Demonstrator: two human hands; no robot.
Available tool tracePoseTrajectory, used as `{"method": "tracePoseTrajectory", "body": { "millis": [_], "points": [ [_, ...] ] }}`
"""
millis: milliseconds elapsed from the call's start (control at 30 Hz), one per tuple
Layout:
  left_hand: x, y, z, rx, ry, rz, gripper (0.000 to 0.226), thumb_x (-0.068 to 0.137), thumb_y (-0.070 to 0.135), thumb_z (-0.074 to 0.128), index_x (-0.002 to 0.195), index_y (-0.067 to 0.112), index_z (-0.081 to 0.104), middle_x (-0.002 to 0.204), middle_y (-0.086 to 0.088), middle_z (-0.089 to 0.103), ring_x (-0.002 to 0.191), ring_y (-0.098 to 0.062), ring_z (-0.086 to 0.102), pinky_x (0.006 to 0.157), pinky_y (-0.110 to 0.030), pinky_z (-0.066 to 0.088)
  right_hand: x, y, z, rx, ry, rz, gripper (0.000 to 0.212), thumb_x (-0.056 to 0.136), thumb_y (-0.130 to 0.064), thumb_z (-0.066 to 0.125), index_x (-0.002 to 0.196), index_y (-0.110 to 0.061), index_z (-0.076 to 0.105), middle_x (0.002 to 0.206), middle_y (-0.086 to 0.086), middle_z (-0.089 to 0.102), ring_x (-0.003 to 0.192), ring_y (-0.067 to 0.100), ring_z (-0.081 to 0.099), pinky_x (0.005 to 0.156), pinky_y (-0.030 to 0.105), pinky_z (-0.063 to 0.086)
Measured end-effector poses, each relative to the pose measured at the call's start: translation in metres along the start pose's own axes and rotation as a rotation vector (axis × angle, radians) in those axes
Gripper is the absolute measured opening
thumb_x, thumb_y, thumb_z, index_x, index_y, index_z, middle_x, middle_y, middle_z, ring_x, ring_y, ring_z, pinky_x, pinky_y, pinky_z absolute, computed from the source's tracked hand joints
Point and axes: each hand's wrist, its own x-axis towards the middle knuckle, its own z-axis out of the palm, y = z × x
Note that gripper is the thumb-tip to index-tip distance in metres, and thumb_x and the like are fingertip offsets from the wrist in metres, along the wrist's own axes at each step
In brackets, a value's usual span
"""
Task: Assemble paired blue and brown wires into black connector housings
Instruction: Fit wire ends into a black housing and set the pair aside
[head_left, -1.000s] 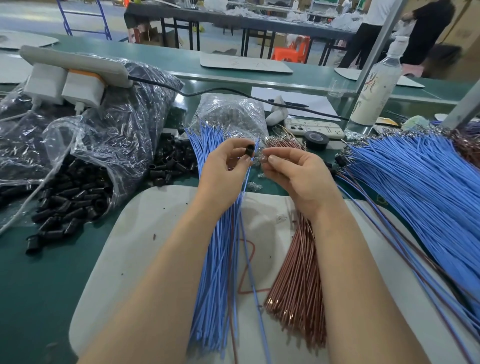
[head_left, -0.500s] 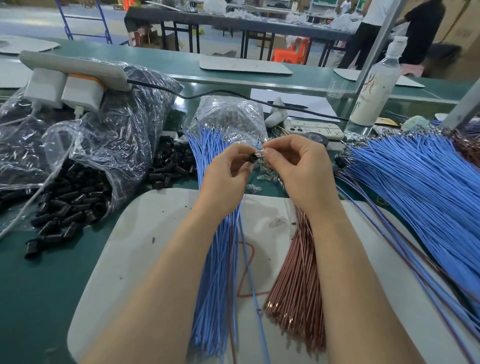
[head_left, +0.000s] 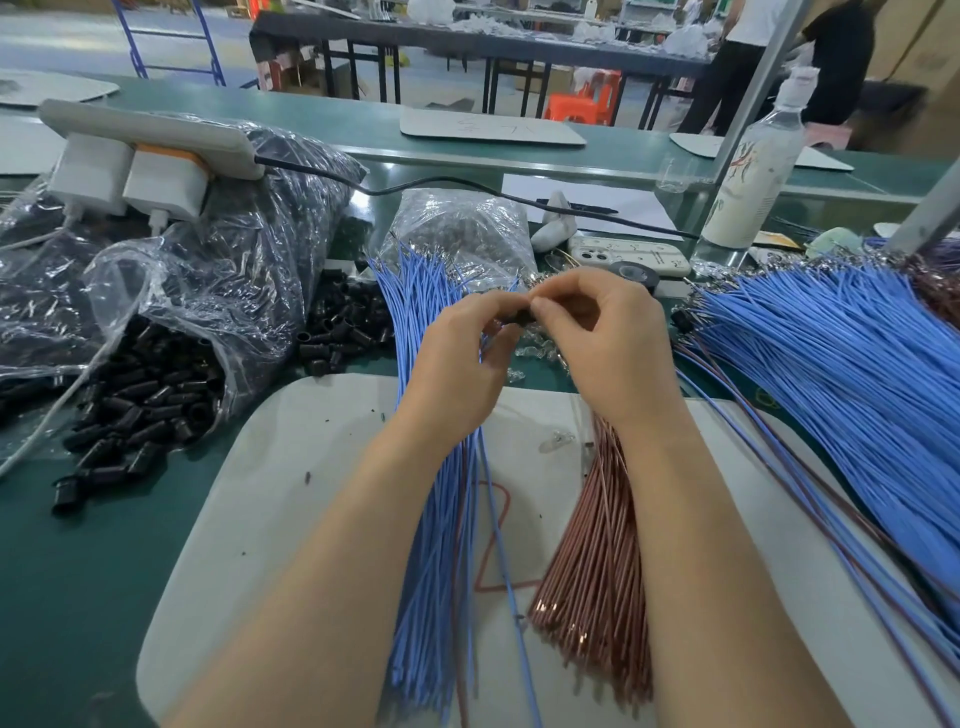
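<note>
My left hand (head_left: 460, 358) pinches a small black connector housing (head_left: 521, 317) at mid-table. My right hand (head_left: 608, 343) meets it from the right, its thumb and fingers pinching at the housing's end; the wire tip there is hidden by my fingers. A single blue wire (head_left: 501, 551) hangs from the hands down over the white mat (head_left: 291, 493). A bundle of blue wires (head_left: 431, 545) lies under my left forearm. A bundle of brown wires (head_left: 597, 571) lies under my right forearm.
Loose black housings (head_left: 343, 327) lie in a heap left of the hands, and more spill from a clear bag (head_left: 150, 395). A big fan of blue wires (head_left: 841, 374) covers the right side. A bottle (head_left: 753, 171), phone (head_left: 628, 254) and power strip (head_left: 145, 135) sit behind.
My hands have closed together. The right hand rose from the brown bundle and now pinches at the housing held by the left.
</note>
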Motion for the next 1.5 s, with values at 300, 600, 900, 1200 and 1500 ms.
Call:
{"method": "tracePoseTrajectory", "body": {
  "millis": [300,600,900,1200,1500],
  "points": [
    [-0.001,0.000,-0.001,-0.109,-0.036,-0.078,0.008,0.095,0.018,0.054,0.096,0.019,0.062,0.078,0.010,0.068,0.082,-0.007,0.062,0.071,-0.013,0.043,0.003,0.009,0.005,0.543,0.080,0.342,0.008,0.085,-0.009,0.069,0.078,-0.013,0.067,0.068,0.000,0.067,0.065,0.010,0.061,0.068,0.023,0.054],
    [0.000,0.001,-0.007,-0.090,-0.049,-0.091,0.009,0.094,0.017,0.056,0.095,0.014,0.064,0.078,0.001,0.068,0.081,-0.018,0.062,0.076,-0.026,0.046,0.002,0.012,0.010,0.557,0.064,0.340,0.009,0.086,-0.007,0.067,0.079,-0.012,0.068,0.067,-0.003,0.067,0.063,0.004,0.063,0.068,0.019,0.055],
    [0.001,-0.002,0.001,-0.041,-0.077,-0.141,0.011,0.092,0.017,0.057,0.101,0.021,0.063,0.079,0.007,0.070,0.073,-0.001,0.062,0.065,-0.005,0.040,0.000,0.012,0.017,0.336,0.035,0.229,0.010,0.086,-0.006,0.066,0.090,-0.015,0.069,0.078,-0.008,0.068,0.068,-0.004,0.063,0.067,0.012,0.049],
    [0.001,-0.006,0.002,-0.105,-0.001,-0.127,0.016,0.093,0.010,0.055,0.096,0.026,0.052,0.088,0.004,0.069,0.080,-0.011,0.063,0.071,-0.013,0.047,0.000,0.011,0.011,0.188,0.192,0.140,0.008,0.090,-0.021,0.065,0.088,-0.014,0.062,0.073,-0.002,0.064,0.066,0.011,0.059,0.068,0.030,0.051],
    [0.000,-0.010,0.002,-0.171,0.000,-0.113,0.023,0.092,0.004,0.054,0.095,0.026,0.053,0.095,0.003,0.068,0.094,-0.008,0.065,0.085,-0.020,0.050,-0.001,0.008,0.009,0.309,0.027,0.182,0.010,0.091,-0.012,0.062,0.084,-0.019,0.061,0.071,-0.003,0.066,0.064,0.006,0.061,0.065,0.024,0.053]
  ]
}}
